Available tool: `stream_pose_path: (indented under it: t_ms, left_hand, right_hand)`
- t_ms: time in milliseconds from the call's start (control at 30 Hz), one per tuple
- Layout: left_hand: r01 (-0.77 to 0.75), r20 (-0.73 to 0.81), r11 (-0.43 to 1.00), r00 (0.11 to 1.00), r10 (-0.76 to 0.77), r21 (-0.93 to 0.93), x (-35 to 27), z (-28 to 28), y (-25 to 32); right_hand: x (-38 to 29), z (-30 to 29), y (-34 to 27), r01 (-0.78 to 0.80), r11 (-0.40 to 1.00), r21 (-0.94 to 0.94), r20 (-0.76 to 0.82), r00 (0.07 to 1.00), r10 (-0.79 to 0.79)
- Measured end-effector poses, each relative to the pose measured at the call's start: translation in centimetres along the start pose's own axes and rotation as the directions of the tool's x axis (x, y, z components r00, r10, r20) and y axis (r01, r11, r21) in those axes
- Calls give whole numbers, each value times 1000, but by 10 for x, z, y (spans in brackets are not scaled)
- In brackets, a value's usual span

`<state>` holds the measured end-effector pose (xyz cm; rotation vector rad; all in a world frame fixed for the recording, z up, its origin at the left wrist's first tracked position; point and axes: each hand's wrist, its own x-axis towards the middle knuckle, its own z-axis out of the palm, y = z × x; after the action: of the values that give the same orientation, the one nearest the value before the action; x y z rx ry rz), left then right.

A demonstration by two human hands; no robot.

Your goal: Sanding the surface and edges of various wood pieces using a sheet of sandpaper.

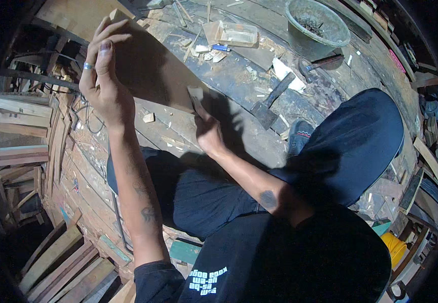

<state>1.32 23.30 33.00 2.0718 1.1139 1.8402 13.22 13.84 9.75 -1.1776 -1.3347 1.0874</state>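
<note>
A wide flat wooden board (158,68) runs from the upper left towards the middle, its near part in shadow. Raised at its left edge, my left hand (107,75) has a ring on one finger and its fingers apart; a small wood piece (117,15) shows just past the fingertips, and whether they touch it is unclear. At the board's right end my right hand (208,130) is closed on a small pale wooden piece (195,92), which lies against the board. To the right, a mallet (268,113) and a claw hammer (308,72) rest on the floor.
A bucket (317,41) holding small dark bits stands at the upper right. Near it are a clear plastic container (238,34), a blue lighter (221,48) and wood scraps. Stacked timber pieces (22,117) line the left. A yellow container (393,250) sits at the lower right.
</note>
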Motion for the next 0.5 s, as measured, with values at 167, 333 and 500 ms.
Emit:
stream_pose_path:
  t_ms: [167, 333, 500]
  left_hand:
    - [-1, -16, 1000, 1000, 0, -30, 1, -5, 6]
    - [12, -35, 988, 999, -17, -154, 11, 17, 3]
    - [14, -15, 1000, 1000, -14, -22, 0, 0, -1]
  right_hand:
    - [26, -12, -114, 128, 926, 354, 104, 979, -175]
    - [4, -18, 50, -309, 951, -13, 120, 944, 308]
    - [12, -9, 7, -173, 980, -97, 136, 973, 185]
